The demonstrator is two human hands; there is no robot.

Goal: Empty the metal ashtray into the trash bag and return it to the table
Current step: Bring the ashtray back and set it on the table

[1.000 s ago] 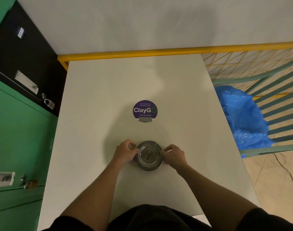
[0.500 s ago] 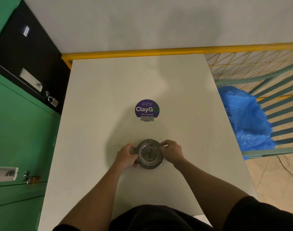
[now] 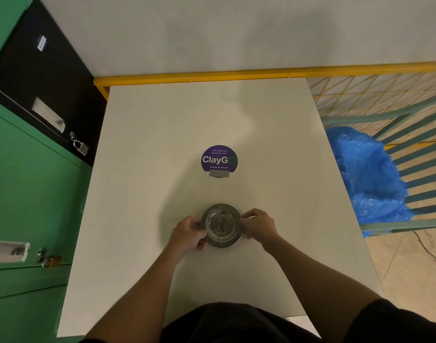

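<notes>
The white table carries a metal ashtray and purple sticker.

Both bare forearms stretched forward from the bottom edge, angled inward toward each other. Left hand curled, knuckles up, thumb and fingers pinched at the left rim of the ashtray. Right hand mirrored on the right rim, fingers bent, fingertips on the edge. Wrists low, near the worktop. Grip seemingly closed on both sides, though finger undersides hidden. Dark short sleeves at the upper arms, torso in dark cloth between them.
</notes>
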